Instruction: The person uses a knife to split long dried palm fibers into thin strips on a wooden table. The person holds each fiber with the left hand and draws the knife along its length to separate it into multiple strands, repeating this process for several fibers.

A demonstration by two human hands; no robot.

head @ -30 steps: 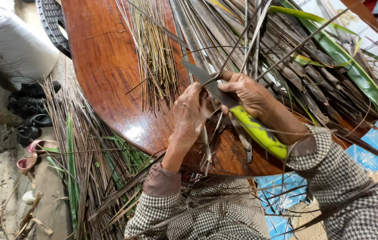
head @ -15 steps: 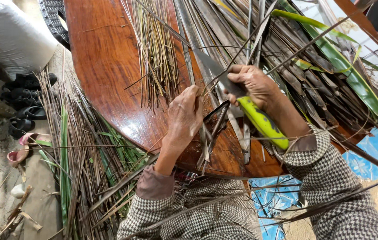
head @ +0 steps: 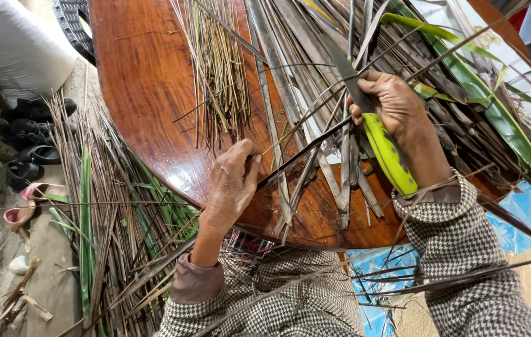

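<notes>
My left hand [head: 233,184] pinches the near end of a long dark palm leaf strip [head: 315,142] at the front edge of a round wooden table [head: 147,81]. My right hand [head: 393,103] grips a knife [head: 385,146] with a yellow-green handle; its dark blade [head: 345,68] points away from me and lies against the strip. A bundle of thin pale leaf ribs [head: 218,68] lies on the table beyond my left hand. Dry and green palm leaves [head: 477,93] are heaped on the right part of the table.
Cut leaf strips and ribs [head: 100,218] litter the ground to the left of the table. Dark sandals [head: 28,134] and a pink one [head: 21,209] lie at the far left. A white sack [head: 13,43] sits at the top left. Blue sheeting [head: 521,218] shows at the right.
My hands have drawn apart: the right hand with the knife moved up and away along the strip, while the left hand stays at the strip's near end.
</notes>
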